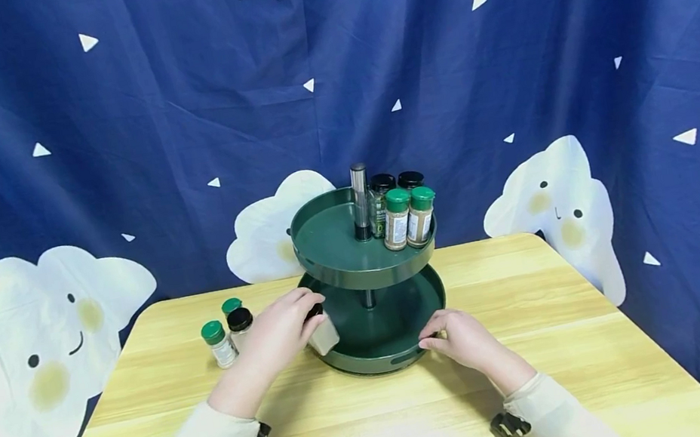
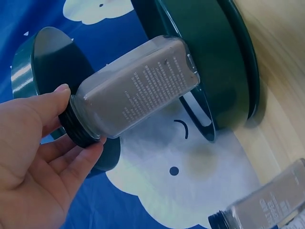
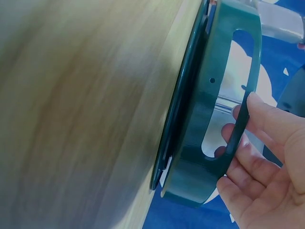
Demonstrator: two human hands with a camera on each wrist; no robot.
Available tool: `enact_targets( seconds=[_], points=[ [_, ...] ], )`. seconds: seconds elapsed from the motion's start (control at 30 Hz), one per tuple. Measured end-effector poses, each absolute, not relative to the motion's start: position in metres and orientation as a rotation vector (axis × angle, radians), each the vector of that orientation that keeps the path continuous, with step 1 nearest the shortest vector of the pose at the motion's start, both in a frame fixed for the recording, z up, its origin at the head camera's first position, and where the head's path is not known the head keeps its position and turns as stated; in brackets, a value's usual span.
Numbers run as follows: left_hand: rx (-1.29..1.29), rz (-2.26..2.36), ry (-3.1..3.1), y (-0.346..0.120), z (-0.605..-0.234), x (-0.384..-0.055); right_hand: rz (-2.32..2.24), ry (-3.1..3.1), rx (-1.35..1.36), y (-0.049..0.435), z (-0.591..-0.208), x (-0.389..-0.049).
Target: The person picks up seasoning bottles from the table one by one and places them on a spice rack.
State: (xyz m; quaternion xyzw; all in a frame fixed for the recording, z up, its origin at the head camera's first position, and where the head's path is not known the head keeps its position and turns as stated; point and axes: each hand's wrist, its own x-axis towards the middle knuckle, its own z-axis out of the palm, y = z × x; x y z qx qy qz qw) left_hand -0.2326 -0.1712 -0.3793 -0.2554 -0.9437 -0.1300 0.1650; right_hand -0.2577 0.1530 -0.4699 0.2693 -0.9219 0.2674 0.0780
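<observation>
A dark green two-tier turntable rack stands on the table, with its lower tray [image 1: 384, 328] below the upper tray [image 1: 333, 240]. My left hand [image 1: 278, 331] grips a clear spice jar [image 2: 138, 88] by its black cap [image 2: 78, 124]. The jar tilts at the left rim of the lower tray, its base toward the inside; the head view does not tell whether it touches. At the tray's front right, my right hand [image 1: 464, 338] pinches the tray rim [image 3: 242, 114], thumb on one side and fingers on the other, beside an oval cutout.
On the upper tray, several spice jars stand at the right: green-capped jars [image 1: 397, 230] in front, black-capped jars [image 1: 410, 180] behind. Left of the rack, two green-capped jars [image 1: 223, 349] and a black-capped jar [image 1: 240, 321] stand on the wooden table [image 1: 367, 414]. A blue curtain [image 1: 164, 87] hangs behind.
</observation>
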Motion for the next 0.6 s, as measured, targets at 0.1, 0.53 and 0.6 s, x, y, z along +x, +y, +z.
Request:
enact_targets(
  seconds=[0.1, 0.53, 0.6],
  points=[
    [-0.722, -0.380, -2.683, -0.168, -0.379, -0.234, 0.805, -2.758, 0.808, 0.153, -0.469, -0.258],
    [-0.768, -0.435, -2.639, -0.150, -0.388, -0.236, 0.797, -2.762, 0.803, 0.153, -0.470, -0.258],
    [-0.778, -0.441, -2.635, -0.147, -0.389, -0.235, 0.797, -2.764, 0.801, 0.153, -0.470, -0.258]
  ],
)
